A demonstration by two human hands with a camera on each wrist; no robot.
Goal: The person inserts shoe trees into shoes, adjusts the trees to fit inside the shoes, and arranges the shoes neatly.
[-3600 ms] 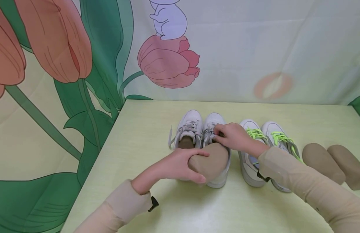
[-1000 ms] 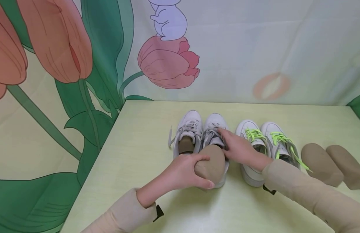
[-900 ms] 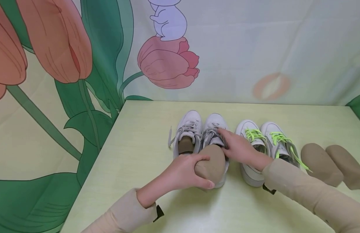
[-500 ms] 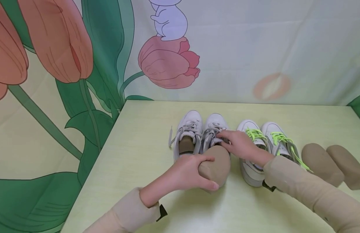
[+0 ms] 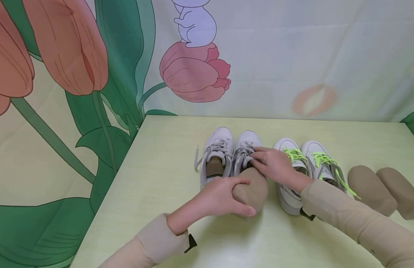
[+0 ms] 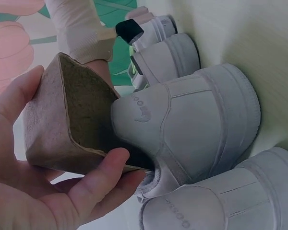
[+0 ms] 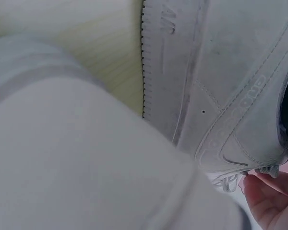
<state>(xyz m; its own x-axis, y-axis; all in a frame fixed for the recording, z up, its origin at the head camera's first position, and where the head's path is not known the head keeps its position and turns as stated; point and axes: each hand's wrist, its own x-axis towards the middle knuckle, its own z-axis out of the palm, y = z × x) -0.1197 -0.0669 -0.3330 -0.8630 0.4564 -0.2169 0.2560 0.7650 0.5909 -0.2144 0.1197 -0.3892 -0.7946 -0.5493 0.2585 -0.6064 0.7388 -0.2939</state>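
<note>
In the head view, my left hand (image 5: 217, 197) holds a brown moulded-pulp shoe insert (image 5: 250, 190) at the heel opening of a white sneaker (image 5: 247, 139) with grey laces. The left wrist view shows my thumb and fingers around the hollow insert (image 6: 45, 120), against the back of the sneaker (image 6: 201, 110). My right hand (image 5: 275, 163) grips this sneaker near its tongue and laces. In the right wrist view its fingers (image 7: 261, 196) curl at the lace edge, partly cut off. The insert's far end is hidden. The matching left sneaker (image 5: 221, 136) has a brown insert (image 5: 214, 166) inside.
To the right stands another white pair with neon-green laces, a left shoe (image 5: 285, 144) and a right shoe (image 5: 312, 147). Two more brown inserts (image 5: 371, 190) lie beyond them. The pale table (image 5: 153, 167) ends at a printed tulip cloth (image 5: 267, 74).
The insert, held in my left hand throughout, has turned and shifted slightly right. My right hand has moved from the sneaker's side opening back toward the tongue and laces.
</note>
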